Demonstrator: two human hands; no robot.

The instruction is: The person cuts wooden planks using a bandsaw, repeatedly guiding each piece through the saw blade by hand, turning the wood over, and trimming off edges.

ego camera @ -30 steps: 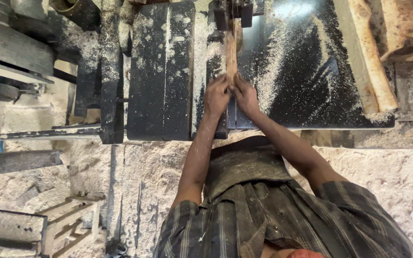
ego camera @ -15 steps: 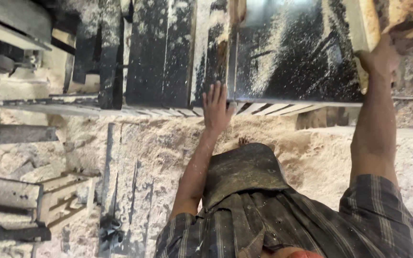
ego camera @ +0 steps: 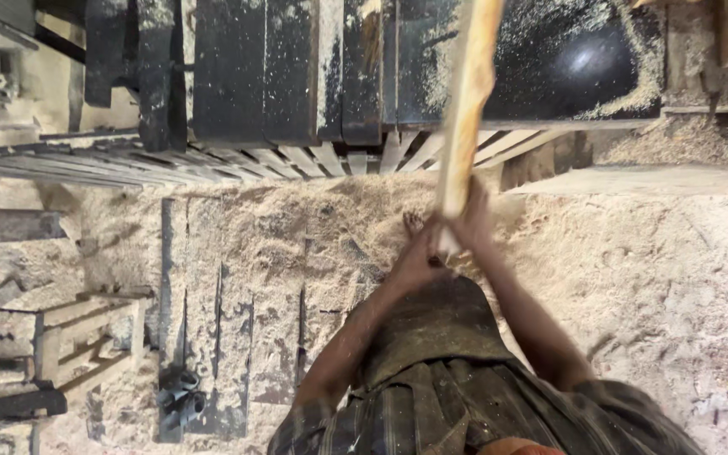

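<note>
Below the near edge of the dark machine table (ego camera: 238, 76), head view, we log the following.

Packages, labels, signs: we make out none to enter in this view.

Hands: our left hand (ego camera: 419, 253) and right hand (ego camera: 473, 227) meet at the lower end of a long pale wooden strip (ego camera: 465, 101). Both are clenched around it, left on the left side, right on the right, fingers wrapped and touching the wood. Both forearms run up from the bottom edge of the view, converging at the strip, elbows spread apart.

Wooden strip: narrow, light yellow, rough-sawn and blurred along its length. It stands nearly upright in the view, its lower end in our hands over the sawdust, its upper part crossing the table's near edge and passing out of the top.

Materials: the table is black metal in long plates, dusted with pale sawdust, with slanted ribs under its near edge. Sawdust-covered floor (ego camera: 650, 278) lies beneath, soft and heaped. A wooden frame (ego camera: 86, 337) sits at the left, well apart from our hands. Our shirt (ego camera: 465, 404) is dark plaid, dusty.
</note>
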